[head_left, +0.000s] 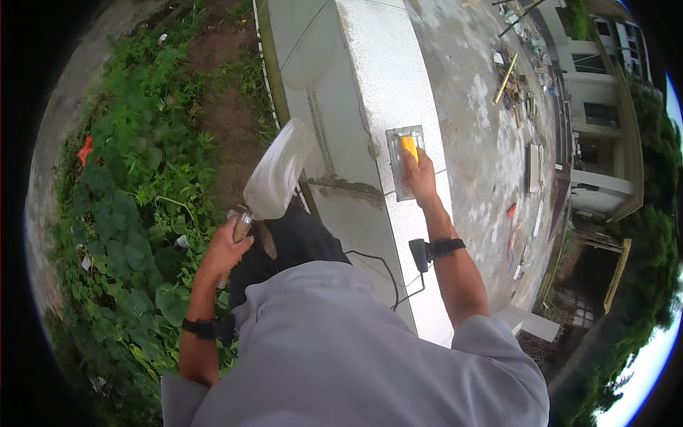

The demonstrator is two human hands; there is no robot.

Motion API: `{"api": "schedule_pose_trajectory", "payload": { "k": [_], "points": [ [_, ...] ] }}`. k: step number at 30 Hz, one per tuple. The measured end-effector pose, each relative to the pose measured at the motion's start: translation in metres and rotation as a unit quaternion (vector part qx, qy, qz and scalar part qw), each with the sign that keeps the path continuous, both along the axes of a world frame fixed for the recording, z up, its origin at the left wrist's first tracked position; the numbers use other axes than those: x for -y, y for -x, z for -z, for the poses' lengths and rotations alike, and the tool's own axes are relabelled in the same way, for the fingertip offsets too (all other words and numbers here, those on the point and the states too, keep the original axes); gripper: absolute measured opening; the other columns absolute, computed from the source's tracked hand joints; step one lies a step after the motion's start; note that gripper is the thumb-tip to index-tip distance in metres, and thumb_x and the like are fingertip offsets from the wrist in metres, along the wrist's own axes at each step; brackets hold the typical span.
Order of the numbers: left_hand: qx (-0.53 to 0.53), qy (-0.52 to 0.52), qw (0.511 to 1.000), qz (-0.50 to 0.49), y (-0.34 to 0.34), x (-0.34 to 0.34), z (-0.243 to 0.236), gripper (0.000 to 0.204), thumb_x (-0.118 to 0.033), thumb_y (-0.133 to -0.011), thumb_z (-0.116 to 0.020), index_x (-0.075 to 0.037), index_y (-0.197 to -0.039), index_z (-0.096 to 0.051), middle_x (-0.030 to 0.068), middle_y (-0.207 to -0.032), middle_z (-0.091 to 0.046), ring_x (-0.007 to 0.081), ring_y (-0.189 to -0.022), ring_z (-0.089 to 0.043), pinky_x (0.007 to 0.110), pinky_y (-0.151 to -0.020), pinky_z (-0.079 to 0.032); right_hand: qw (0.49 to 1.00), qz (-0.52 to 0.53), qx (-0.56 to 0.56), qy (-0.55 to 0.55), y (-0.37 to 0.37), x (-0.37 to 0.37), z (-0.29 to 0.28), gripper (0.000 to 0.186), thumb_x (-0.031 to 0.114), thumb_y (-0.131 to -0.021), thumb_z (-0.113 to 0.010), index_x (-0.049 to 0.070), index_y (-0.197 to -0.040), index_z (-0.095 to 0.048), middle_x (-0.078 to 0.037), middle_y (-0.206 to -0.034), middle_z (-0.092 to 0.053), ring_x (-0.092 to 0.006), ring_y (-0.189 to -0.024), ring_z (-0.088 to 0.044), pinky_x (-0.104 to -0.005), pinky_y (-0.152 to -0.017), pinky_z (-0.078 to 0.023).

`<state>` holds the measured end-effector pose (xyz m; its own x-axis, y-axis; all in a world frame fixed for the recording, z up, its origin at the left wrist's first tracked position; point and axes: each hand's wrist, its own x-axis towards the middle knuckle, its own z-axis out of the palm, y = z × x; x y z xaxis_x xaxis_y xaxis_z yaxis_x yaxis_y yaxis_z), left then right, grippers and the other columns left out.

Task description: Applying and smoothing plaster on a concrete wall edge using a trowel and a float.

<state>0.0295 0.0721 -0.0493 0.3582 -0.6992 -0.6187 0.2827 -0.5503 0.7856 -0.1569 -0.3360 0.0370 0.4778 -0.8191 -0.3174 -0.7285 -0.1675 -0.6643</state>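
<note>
A pale wall with a white, speckled top (pixel 391 67) runs away ahead of me, its left face grey with darker wet-looking patches. My right hand (pixel 421 178) is closed around the yellow handle of a plastering float (pixel 395 160). The float's grey rectangular plate lies over the wall top, close to its left edge. Lower on the left, my left hand (pixel 226 249) grips the wooden handle of a trowel (pixel 281 174). Its broad, pale metal blade points up and away, left of the wall and over my dark trousers. Whether mortar sits under the float is hidden.
Leafy plants (pixel 135 235) and a bare soil strip (pixel 224 107) border the wall's left side. To the right stretches a stained concrete yard (pixel 473 128) with scattered debris and a yellow wooden stick (pixel 506 78). Beyond stands a building (pixel 597 114). A black cable (pixel 388 267) hangs near my right forearm.
</note>
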Motion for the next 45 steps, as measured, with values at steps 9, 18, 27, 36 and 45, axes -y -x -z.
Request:
{"api": "schedule_pose_trajectory", "payload": {
  "k": [9,18,27,36,45],
  "points": [
    [-0.001,0.042,0.997,-0.064,-0.032,0.020,-0.015,0.035,-0.015,-0.088,-0.067,-0.002,-0.117,-0.054,-0.0011,-0.072,-0.054,0.0076,-0.051,-0.048,0.025,-0.044,-0.039,0.991,0.065,0.054,-0.100,0.041,-0.029,0.042,0.026,0.028,-0.099,-0.056,0.002,-0.095,-0.054,0.001,-0.059,-0.047,-0.0082,-0.046,-0.044,-0.0268,-0.042,-0.037],
    [0.004,0.021,0.992,-0.123,-0.020,-0.024,-0.018,0.035,-0.015,-0.087,-0.068,-0.003,-0.117,-0.054,-0.0009,-0.070,-0.051,0.0077,-0.051,-0.047,0.026,-0.046,-0.040,0.977,-0.113,-0.158,0.086,0.082,-0.032,0.006,0.054,0.041,-0.094,-0.058,-0.004,-0.123,-0.052,-0.027,-0.087,-0.066,-0.0442,-0.076,-0.066,-0.0497,-0.067,-0.051],
    [0.033,-0.019,0.990,-0.133,-0.023,-0.061,-0.022,0.035,-0.013,-0.086,-0.068,-0.004,-0.116,-0.053,0.0000,-0.070,-0.049,0.0094,-0.052,-0.047,0.028,-0.047,-0.041,0.795,-0.399,-0.419,0.180,0.037,-0.077,-0.010,0.059,0.048,-0.095,-0.052,-0.001,-0.128,-0.047,-0.018,-0.072,-0.069,-0.0356,-0.064,-0.069,-0.0474,-0.060,-0.052],
    [0.030,-0.035,0.992,-0.115,-0.021,-0.066,-0.023,0.035,-0.011,-0.085,-0.068,-0.002,-0.115,-0.052,0.0026,-0.072,-0.050,0.0101,-0.055,-0.048,0.030,-0.049,-0.041,0.839,-0.368,-0.355,0.186,-0.027,-0.026,-0.028,0.053,0.047,-0.094,-0.054,0.000,-0.119,-0.052,-0.022,-0.077,-0.068,-0.0407,-0.073,-0.068,-0.0505,-0.066,-0.052],
    [0.024,-0.011,0.988,-0.151,-0.012,-0.054,-0.014,0.035,-0.012,-0.084,-0.069,-0.001,-0.113,-0.054,0.0039,-0.076,-0.052,0.0109,-0.060,-0.049,0.031,-0.052,-0.043,0.813,-0.388,-0.434,-0.018,-0.079,-0.024,0.009,0.053,0.047,-0.091,-0.055,-0.004,-0.104,-0.064,-0.019,-0.085,-0.068,-0.0339,-0.082,-0.066,-0.0428,-0.075,-0.049]
  ]
}}
